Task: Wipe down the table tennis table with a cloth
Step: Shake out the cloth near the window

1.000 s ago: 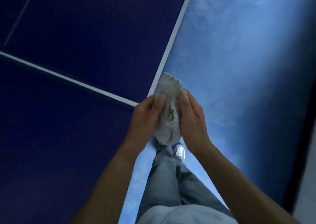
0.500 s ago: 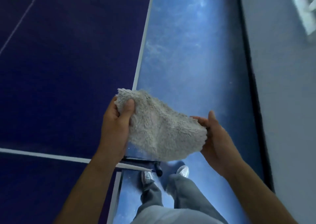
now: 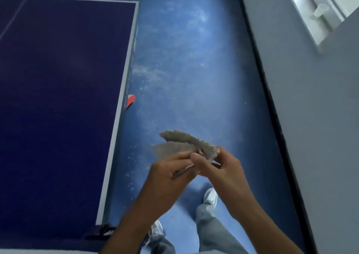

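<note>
left hand (image 3: 171,169) + right hand (image 3: 223,168) | pinch cloth (image 3: 184,144) (folded) | beside table (image 3: 58,79)

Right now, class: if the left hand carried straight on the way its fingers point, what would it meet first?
The left hand points rightward, so it would first meet the right hand, already touching it around the folded cloth both hold. Past that, probably the grey wall, though depth is unclear.

The cloth (image 3: 186,145) is grey and fluffy, folded into two flaps that fan out to the left. It is in the air above the floor, to the right of the table (image 3: 64,75), not touching it. The table top is dark blue with a white edge line, and its far right corner is visible.
</note>
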